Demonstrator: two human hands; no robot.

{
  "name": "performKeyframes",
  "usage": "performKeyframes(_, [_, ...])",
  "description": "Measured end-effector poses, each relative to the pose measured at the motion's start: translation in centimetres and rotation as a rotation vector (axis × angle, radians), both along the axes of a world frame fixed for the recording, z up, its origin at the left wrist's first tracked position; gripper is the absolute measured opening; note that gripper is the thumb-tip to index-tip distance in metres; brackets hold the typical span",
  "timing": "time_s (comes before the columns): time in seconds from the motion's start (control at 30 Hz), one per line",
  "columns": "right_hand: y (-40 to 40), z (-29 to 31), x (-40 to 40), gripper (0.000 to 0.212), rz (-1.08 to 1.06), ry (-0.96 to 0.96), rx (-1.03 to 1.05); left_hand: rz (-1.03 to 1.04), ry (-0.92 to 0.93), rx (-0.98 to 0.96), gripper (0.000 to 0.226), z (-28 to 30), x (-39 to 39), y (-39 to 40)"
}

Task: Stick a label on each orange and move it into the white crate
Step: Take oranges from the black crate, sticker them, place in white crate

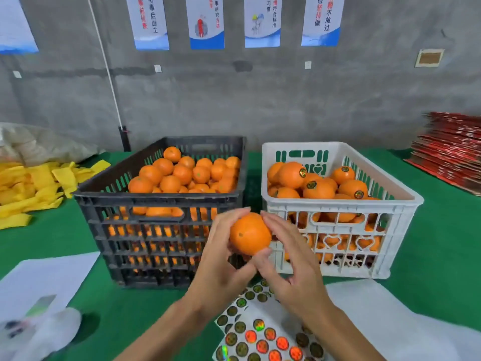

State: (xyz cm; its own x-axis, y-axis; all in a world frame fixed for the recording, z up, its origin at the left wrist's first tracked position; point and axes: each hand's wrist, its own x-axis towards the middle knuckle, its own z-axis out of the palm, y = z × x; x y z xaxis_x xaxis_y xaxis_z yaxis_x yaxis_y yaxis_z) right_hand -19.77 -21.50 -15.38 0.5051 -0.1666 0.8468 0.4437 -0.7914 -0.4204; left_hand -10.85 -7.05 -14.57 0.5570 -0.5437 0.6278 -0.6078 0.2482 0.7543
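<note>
I hold one orange (250, 234) in front of the two crates, above the green table. My left hand (223, 261) grips it from the left and below with curled fingers. My right hand (291, 267) touches its right side, thumb under it and fingers along its top right. No label shows on the side facing me. The black crate (156, 204) on the left holds several unlabelled oranges (182, 173). The white crate (341, 204) on the right holds several oranges with round dark labels (317, 188). A sheet of round stickers (260, 332) lies under my wrists.
White paper sheets (46, 277) lie at the front left, a white plastic bag (390, 321) at the front right. Yellow foam sleeves (33, 183) are piled at the far left. Flat red cartons (453, 157) are stacked at the far right. A grey wall stands behind.
</note>
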Motion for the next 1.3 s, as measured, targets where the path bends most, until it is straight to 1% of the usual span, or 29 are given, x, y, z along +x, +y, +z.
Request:
performKeyframes(0.03, [-0.8, -1.6, -0.4, 0.041, 0.003, 0.064, 0.001, -0.021, 0.071, 0.049, 0.069, -2.0, -0.1, 0.4])
performKeyframes(0.13, [-3.3, -6.2, -1.3, 0.022, -0.058, 0.23, 0.035, -0.089, 0.363, 0.17, 0.067, -7.0, -0.3, 1.4])
performKeyframes(0.2, [-4.5, -8.6, -1.7, 0.016, -0.092, 0.385, -0.013, -0.07, 0.446, 0.225, 0.064, -9.6, -0.2, 1.7])
performKeyframes(0.27, [-4.9, -9.9, -1.7, 0.011, -0.1, 0.527, -0.14, -0.072, 0.48, 0.243, 0.063, -11.5, -0.1, 1.7])
performKeyframes(0.3, [-4.9, -10.4, -1.6, 0.012, -0.083, 0.584, -0.176, -0.085, 0.488, 0.251, 0.063, -12.2, -0.1, 1.6])
performKeyframes(0.4, [-5.0, -11.0, -1.0, 0.042, -0.035, 0.738, -0.224, -0.081, 0.474, 0.257, 0.062, -13.1, 0.1, 1.2])
performKeyframes(0.43, [-5.1, -11.2, -0.8, 0.048, -0.033, 0.771, -0.233, -0.068, 0.473, 0.255, 0.061, -13.2, 0.3, 1.1])
performKeyframes(0.53, [-5.2, -11.6, -0.4, 0.054, -0.032, 0.792, -0.257, -0.046, 0.496, 0.273, 0.058, -13.3, 0.4, 1.0])
performKeyframes(0.63, [-4.9, -11.5, 0.3, 0.052, -0.013, 0.789, -0.197, -0.038, 0.48, 0.299, 0.053, -13.3, 0.4, 0.8])
performKeyframes(0.77, [-4.2, -11.6, 0.9, 0.03, -0.023, 0.772, -0.087, -0.032, 0.465, 0.337, 0.051, -13.3, 0.5, 0.8])
performKeyframes(0.9, [-3.9, -11.7, 0.9, 0.008, -0.031, 0.811, 0.062, -0.033, 0.445, 0.351, 0.055, -13.5, 0.7, 0.7])
performKeyframes(0.93, [-3.9, -11.6, 0.8, 0.007, -0.021, 0.815, 0.093, -0.031, 0.445, 0.351, 0.055, -13.5, 0.8, 0.6])
performKeyframes(1.03, [-4.0, -11.4, 0.8, 0.011, 0.0, 0.79, 0.212, -0.012, 0.418, 0.358, 0.054, -13.8, 0.8, 0.5])
performKeyframes(1.17, [-4.1, -11.3, 0.5, 0.011, 0.008, 0.747, 0.402, -0.001, 0.403, 0.367, 0.052, -13.7, 0.7, 0.5])
performKeyframes(1.23, [-4.1, -11.4, 0.5, 0.011, -0.004, 0.747, 0.409, 0.011, 0.398, 0.37, 0.052, -13.7, 0.7, 0.3])
performKeyframes(1.3, [-4.0, -11.5, 0.5, 0.011, -0.018, 0.748, 0.366, 0.027, 0.399, 0.362, 0.052, -13.9, 0.6, 0.3])
